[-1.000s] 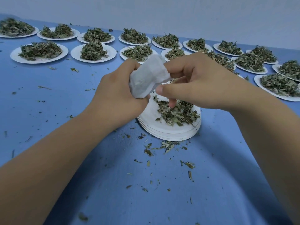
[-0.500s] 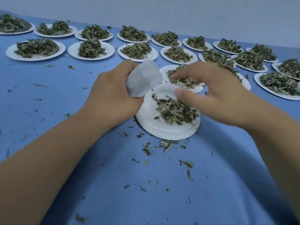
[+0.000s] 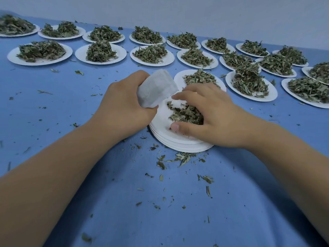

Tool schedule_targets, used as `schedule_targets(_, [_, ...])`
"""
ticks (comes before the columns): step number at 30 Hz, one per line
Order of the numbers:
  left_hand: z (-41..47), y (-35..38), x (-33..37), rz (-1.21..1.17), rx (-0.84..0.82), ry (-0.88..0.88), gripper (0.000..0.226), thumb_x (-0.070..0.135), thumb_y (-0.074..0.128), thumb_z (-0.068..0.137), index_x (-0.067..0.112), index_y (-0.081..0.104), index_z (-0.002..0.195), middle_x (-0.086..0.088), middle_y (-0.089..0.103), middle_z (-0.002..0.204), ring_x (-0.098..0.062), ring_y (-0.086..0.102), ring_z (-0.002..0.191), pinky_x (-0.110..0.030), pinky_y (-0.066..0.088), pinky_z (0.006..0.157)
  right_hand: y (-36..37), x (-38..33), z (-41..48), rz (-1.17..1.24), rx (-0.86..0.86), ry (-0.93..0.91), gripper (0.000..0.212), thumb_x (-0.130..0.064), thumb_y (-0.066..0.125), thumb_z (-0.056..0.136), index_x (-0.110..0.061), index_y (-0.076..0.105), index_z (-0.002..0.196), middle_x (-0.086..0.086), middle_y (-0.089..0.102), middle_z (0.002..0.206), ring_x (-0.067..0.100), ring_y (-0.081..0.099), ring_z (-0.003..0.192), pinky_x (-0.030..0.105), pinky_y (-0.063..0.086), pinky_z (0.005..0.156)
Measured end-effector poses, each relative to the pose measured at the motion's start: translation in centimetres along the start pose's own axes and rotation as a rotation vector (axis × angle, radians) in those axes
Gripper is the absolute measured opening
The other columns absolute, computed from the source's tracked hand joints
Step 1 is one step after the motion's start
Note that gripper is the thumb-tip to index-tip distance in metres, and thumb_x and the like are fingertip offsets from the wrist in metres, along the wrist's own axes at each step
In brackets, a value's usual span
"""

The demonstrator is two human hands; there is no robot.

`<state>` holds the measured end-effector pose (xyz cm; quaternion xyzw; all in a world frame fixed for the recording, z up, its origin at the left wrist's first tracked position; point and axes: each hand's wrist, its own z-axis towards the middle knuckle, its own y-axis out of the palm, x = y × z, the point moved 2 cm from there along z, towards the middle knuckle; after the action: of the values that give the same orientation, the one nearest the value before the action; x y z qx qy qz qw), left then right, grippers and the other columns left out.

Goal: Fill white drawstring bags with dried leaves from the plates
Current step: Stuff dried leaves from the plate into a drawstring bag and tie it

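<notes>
The right hand [image 3: 210, 114] has come down from above the stack onto the heap of dried green leaves [image 3: 185, 113]. It cups the heap, fingers curled round it and thumb at the near edge. The left hand [image 3: 122, 107] grips one small white fabric bag [image 3: 156, 90], held tilted just left of the heap, over the rim of the stack of round white paper plates [image 3: 178, 141] that carries those leaves. How many plates are in the stack I cannot tell.

Directly behind the right hand lies another loaded plate [image 3: 178, 77], partly hidden by the hand and the bag. With it, I count eighteen single leaf-heaped plates in three rough rows across the far part of the blue cloth-covered surface [image 3: 71, 104]. Loose leaf crumbs [image 3: 183, 156] are scattered near the stack and between the forearms.
</notes>
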<state>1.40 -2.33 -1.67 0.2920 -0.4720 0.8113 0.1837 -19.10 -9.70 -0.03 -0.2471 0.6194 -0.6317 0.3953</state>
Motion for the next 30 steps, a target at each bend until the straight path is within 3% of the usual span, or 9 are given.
schedule_targets(3, [0.0, 0.2, 0.0, -0.003, -0.014, -0.010, 0.028, 0.026, 0.073, 0.079, 0.034, 0.058, 0.101, 0.012, 0.063, 0.086, 0.012, 0.050, 0.092, -0.004, 0.038, 0.065, 0.8, -0.1, 0.1, 0.074, -0.074, -0.037, 0.078, -0.073, 0.047, 0.088, -0.029, 0.038, 0.152, -0.007, 0.039, 0.148, 0.016, 0.026, 0.143, 0.040, 0.024, 0.121])
schedule_targets(10, [0.1, 0.3, -0.1, -0.016, 0.007, -0.007, 0.024, 0.025, 0.072, 0.078, 0.032, 0.058, 0.096, 0.025, 0.057, 0.097, 0.009, 0.053, 0.086, -0.003, 0.038, 0.061, 1.5, -0.9, 1.7, 0.103, -0.077, -0.089, 0.065, -0.061, 0.051, 0.096, -0.023, 0.045, 0.149, -0.007, 0.045, 0.142, 0.013, 0.034, 0.135, 0.032, 0.030, 0.116])
schedule_targets(14, [0.0, 0.4, -0.3, -0.033, 0.006, 0.003, 0.026, 0.024, 0.073, 0.077, 0.031, 0.057, 0.096, 0.016, 0.059, 0.092, 0.005, 0.053, 0.086, -0.011, 0.041, 0.066, 1.7, -1.1, 1.1, 0.190, 0.047, -0.143, 0.032, -0.041, 0.061, 0.100, -0.019, 0.070, 0.122, -0.006, 0.063, 0.124, 0.012, 0.053, 0.121, 0.034, 0.043, 0.105])
schedule_targets(16, [0.0, 0.4, -0.5, -0.025, 0.001, -0.001, 0.027, 0.026, 0.074, 0.077, 0.032, 0.056, 0.097, 0.013, 0.061, 0.089, 0.005, 0.053, 0.087, -0.014, 0.044, 0.065, 1.6, -1.1, 0.4, 0.217, 0.108, -0.179, 0.021, -0.036, 0.065, 0.098, -0.017, 0.070, 0.105, -0.005, 0.067, 0.107, 0.015, 0.059, 0.105, 0.037, 0.048, 0.092])
schedule_targets(19, [0.0, 0.5, -0.5, -0.010, -0.005, -0.004, 0.027, 0.027, 0.073, 0.077, 0.032, 0.056, 0.097, 0.009, 0.062, 0.086, 0.001, 0.054, 0.086, -0.023, 0.048, 0.069, 1.4, -1.0, -0.3, 0.229, 0.144, -0.147, 0.028, -0.047, 0.062, 0.095, -0.021, 0.057, 0.103, -0.005, 0.060, 0.102, 0.016, 0.055, 0.098, 0.039, 0.047, 0.083])
schedule_targets(22, [0.0, 0.5, -0.4, -0.010, -0.006, -0.006, 0.027, 0.028, 0.073, 0.077, 0.033, 0.056, 0.097, 0.010, 0.062, 0.086, 0.002, 0.055, 0.086, -0.020, 0.047, 0.066, 1.6, -1.2, -0.6, 0.091, 0.083, -0.208, 0.053, -0.060, 0.051, 0.096, -0.019, 0.054, 0.130, -0.003, 0.056, 0.127, 0.018, 0.051, 0.118, 0.040, 0.044, 0.099])
schedule_targets(24, [0.0, 0.5, -0.4, -0.028, -0.008, -0.011, 0.026, 0.027, 0.073, 0.077, 0.032, 0.056, 0.097, 0.011, 0.062, 0.088, 0.002, 0.055, 0.086, -0.019, 0.045, 0.070, 2.1, -1.4, -0.8, 0.021, 0.086, -0.278, 0.054, -0.057, 0.049, 0.099, -0.015, 0.059, 0.133, 0.000, 0.058, 0.130, 0.021, 0.052, 0.121, 0.040, 0.043, 0.103])
schedule_targets(30, [-0.1, 0.6, -0.4, -0.020, -0.019, -0.016, 0.024, 0.025, 0.073, 0.078, 0.030, 0.057, 0.096, 0.007, 0.063, 0.084, -0.003, 0.055, 0.084, -0.020, 0.044, 0.071, 2.7, -1.7, -1.4, 0.102, 0.263, -0.341, 0.027, -0.033, 0.059, 0.101, -0.010, 0.071, 0.095, 0.001, 0.064, 0.092, 0.025, 0.056, 0.087, 0.040, 0.046, 0.080])
